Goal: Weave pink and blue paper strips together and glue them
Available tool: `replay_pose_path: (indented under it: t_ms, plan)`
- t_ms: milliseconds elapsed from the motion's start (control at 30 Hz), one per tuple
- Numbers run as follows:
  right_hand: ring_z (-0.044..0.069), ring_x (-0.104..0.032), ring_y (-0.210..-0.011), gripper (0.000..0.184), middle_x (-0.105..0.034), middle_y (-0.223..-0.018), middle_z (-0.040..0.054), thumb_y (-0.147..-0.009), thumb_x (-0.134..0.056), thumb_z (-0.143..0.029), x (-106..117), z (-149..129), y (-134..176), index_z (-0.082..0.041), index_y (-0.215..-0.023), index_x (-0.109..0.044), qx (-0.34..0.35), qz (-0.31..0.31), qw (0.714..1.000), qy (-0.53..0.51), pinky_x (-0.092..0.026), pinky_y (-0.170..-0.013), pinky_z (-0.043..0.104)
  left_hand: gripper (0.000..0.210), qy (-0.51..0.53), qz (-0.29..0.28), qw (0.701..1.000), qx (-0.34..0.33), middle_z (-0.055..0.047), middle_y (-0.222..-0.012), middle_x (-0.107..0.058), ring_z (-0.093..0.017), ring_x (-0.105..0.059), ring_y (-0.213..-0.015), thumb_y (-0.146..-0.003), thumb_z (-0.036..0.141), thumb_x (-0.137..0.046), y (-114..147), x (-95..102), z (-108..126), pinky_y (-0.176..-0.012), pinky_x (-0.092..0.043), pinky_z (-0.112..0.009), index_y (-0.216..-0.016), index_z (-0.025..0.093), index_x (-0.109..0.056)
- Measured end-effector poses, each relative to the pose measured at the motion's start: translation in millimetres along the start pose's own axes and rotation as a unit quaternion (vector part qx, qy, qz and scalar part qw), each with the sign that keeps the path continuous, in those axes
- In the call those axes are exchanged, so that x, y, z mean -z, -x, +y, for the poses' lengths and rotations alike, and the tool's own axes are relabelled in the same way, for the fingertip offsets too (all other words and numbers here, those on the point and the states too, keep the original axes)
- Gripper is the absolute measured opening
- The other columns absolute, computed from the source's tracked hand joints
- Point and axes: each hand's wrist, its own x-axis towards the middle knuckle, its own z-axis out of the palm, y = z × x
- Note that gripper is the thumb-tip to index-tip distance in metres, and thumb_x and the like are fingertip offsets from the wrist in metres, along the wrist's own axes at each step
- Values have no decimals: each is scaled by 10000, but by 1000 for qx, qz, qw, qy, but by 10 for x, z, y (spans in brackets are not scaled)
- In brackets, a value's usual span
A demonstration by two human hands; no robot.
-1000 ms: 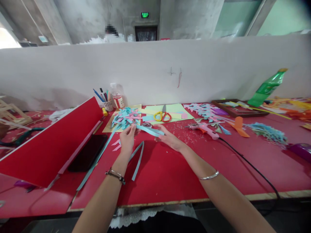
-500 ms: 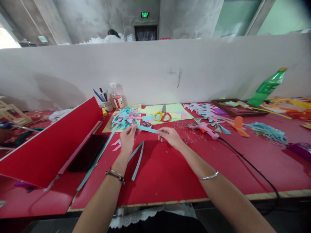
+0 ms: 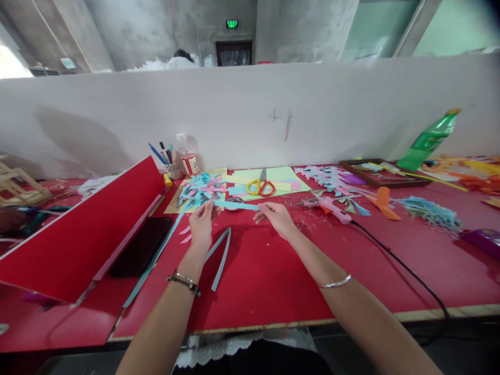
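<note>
Blue strip: held up between the two hands, over the red table (image 3: 265, 281); the blue strip (image 3: 244, 206) runs almost level, one end at each hand.
Just changed: from where I stand, a second ago it sloped and looked doubled at the right end; now it's straight, hands a bit farther apart.
Left hand: left hand (image 3: 202, 221), thumb and forefinger closed on the strip's near end; barely moved.
Right hand: right hand (image 3: 276, 216), fingers were spread, now thumb and forefinger pinch the far end, the other fingers loosely curled below.
Upshot: both ends look under control, strip seems drawn fairly taut; my judgement, tension itself can't be seen.
Bent strip: bent strip (image 3: 222, 260) lies below the left hand, unmoved; can't tell if it joins the held one.
Round piece: round piece (image 3: 234, 200) just beyond the strip, partly covered by it.
Pile: blue and pink pieces (image 3: 201, 188) beyond the left hand, no change.
Scissors: scissors (image 3: 269, 188) on paper beyond the right hand, untouched.
Glue gun: pink glue gun (image 3: 332, 207) to the right, lying idle.
</note>
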Motion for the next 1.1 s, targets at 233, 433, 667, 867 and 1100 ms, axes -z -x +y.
replay_pose_path:
  t_ms: [233, 433, 667, 867, 1100]
  plan:
    - [92, -482, -330, 396, -549, -414, 7, -685, -498, -524, 26, 35, -16, -145, -571, -499, -14, 7, 1000, 23, -385, -364, 214, 295, -9, 3, 1000, -5, 18, -553, -615, -105, -600, -578, -526, 381, -684, 15, -17, 19, -667, -473, -249, -667, 133, -608]
    - [51, -348, -296, 413, -400, -335, -50, -728, -457, -502, 43, 25, -3, -171, -483, -429, 26, 43, 994, 101, -268, -340, 186, 286, 8, 4, 1000, -4, 27, -539, -606, -97, -593, -563, -514, 361, -694, 20, -21, 18, -648, -471, -237, -657, 131, -604]
    - [57, -292, -326, 426, -309, -345, -69, -754, -402, -510, 31, 38, -10, -185, -479, -398, 39, 23, 989, 138, -235, -373, 203, 268, 25, 23, 999, -1, 27, -556, -608, -95, -588, -562, -512, 336, -696, 9, -8, 0, -649, -468, -236, -660, 132, -605]
    - [53, -312, -329, 426, -345, -339, -64, -750, -412, -504, 6, 20, 6, -177, -478, -415, 29, 28, 994, 103, -238, -390, 201, 286, 8, 31, 999, -21, 20, -583, -605, -103, -587, -577, -534, 346, -679, -12, 1, -25, -655, -466, -248, -701, 124, -611]
    - [46, -316, -362, 343, -404, -397, -68, -714, -506, -453, 20, 85, -13, -176, -529, -425, 20, 69, 997, -7, -216, -395, 198, 278, -115, 26, 992, -44, 6, -620, -579, -103, -548, -584, -631, 385, -592, 25, -12, -21, -577, -419, -215, -751, 135, -610]
